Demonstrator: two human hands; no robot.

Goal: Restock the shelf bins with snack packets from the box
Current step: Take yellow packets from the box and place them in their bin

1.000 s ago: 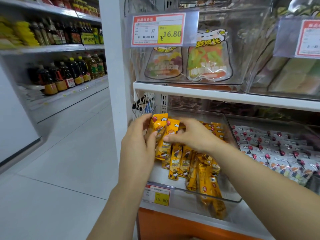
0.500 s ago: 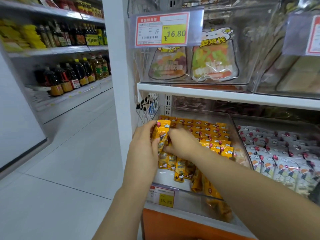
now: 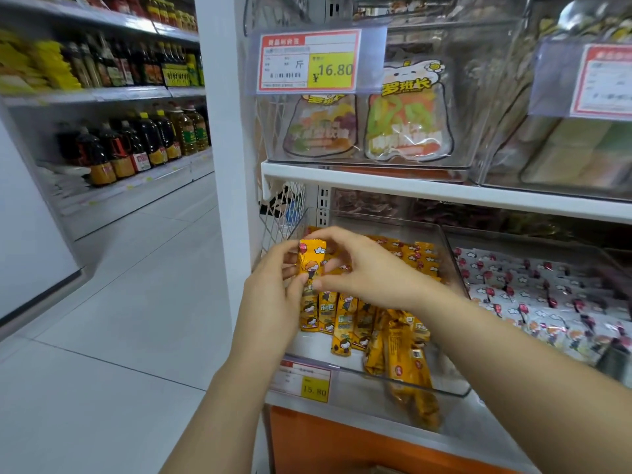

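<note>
- My left hand [image 3: 273,289] and right hand [image 3: 362,268] pinch one yellow packet [image 3: 311,260], upright at frame centre, above the clear bin [image 3: 453,261].
- Looks light, with slick, crinkly film; I'd grip the sealed ends.

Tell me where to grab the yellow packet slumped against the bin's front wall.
Pinch the packet across its narrow width near its upper end, coming from above: it lies lengthwise, the bin is open on top, and the clear front wall blocks its lower end.
</note>
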